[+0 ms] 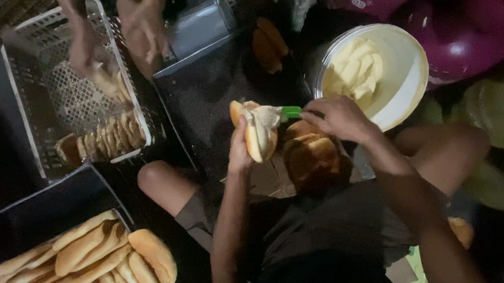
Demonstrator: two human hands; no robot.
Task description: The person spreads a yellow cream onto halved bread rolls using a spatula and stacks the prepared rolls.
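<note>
At the lower left a dark tray (37, 208) is heaped with long bread rolls (85, 262), and above it a white mesh crate (42, 69) holds more sliced rolls, where another person's hands (86, 50) reach in. In the middle the left hand (241, 152) has its fingers clamped on a split roll (256, 132) held upright above the lap, with more rolls (312, 157) stacked just beside it. The right hand (339, 118) has its fingers closed on a green-handled knife (289, 112) whose blade touches the roll's open face, near a white tub of pale yellow spread (409, 77) at the right.
</note>
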